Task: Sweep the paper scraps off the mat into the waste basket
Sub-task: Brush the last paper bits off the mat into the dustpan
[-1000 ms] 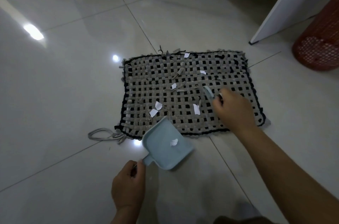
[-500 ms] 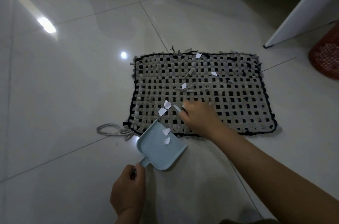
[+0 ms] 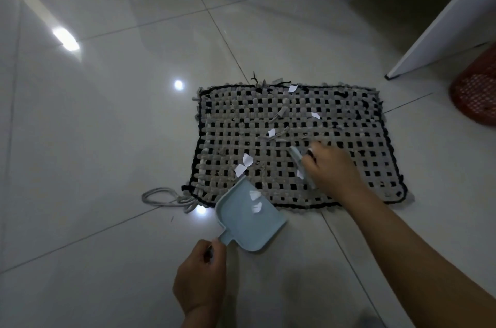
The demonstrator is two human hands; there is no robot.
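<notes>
Pale-blue plastic dustpan (image 3: 248, 217) at woven grey-black mat's (image 3: 349, 123) near edge, left hand (image 3: 200, 280) clamped on its handle; right hand (image 3: 331, 172) grips what looks like a small brush (image 3: 296, 157).

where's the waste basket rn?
Head view, far right edge: the red mesh waste basket sits on the floor, partly cut off, right of the woven mat and just beside the white panel.

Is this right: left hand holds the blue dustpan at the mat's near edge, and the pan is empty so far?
Not quite. The head view shows the left hand holding the blue dustpan at the mat's near edge, but the pan isn't empty: two white paper scraps already lie in it.
</notes>
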